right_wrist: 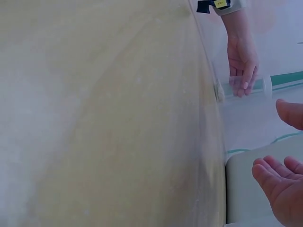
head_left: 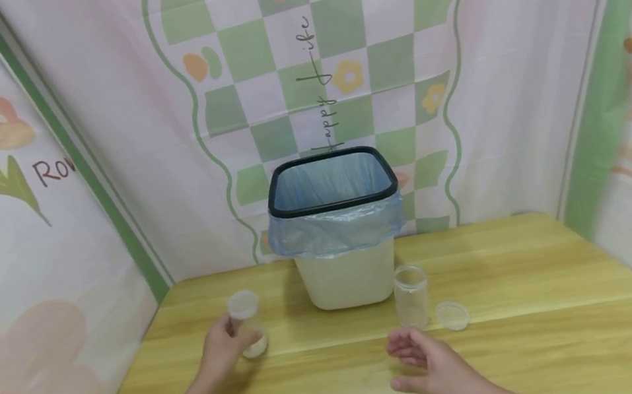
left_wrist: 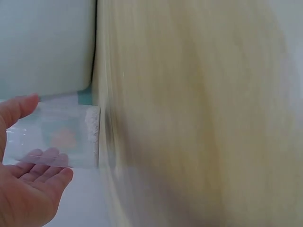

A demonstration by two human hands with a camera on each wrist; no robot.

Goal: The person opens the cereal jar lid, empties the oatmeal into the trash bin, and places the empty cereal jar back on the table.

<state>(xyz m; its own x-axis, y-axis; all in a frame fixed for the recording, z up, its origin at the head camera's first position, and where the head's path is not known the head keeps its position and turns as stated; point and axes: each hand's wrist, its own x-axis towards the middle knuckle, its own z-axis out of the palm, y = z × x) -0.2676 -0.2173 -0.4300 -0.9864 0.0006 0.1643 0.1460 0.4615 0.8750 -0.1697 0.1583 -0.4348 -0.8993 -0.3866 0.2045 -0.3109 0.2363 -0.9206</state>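
Note:
A clear jar (head_left: 246, 316) with a pale lid (head_left: 242, 302) stands upright on the left, a shallow layer of white powder (left_wrist: 93, 127) at its bottom. My left hand (head_left: 222, 349) holds this jar, thumb on one side and fingers round the other. My right hand (head_left: 437, 367) hovers above the table with fingers loosely bent and nothing in its grasp. Just beyond its fingertips is a second clear jar (head_left: 412, 297), uncovered and apparently without contents. Beside that jar, a round clear lid (head_left: 453, 315) lies flat.
Between the jars and farther back stands a cream bin (head_left: 351, 279) with a dark rim (head_left: 335, 207) and a blue bag (head_left: 335, 231) folded over its edge. Everything rests on a wood-grain table (head_left: 317, 390). Printed curtains (head_left: 507, 98) enclose the back and sides.

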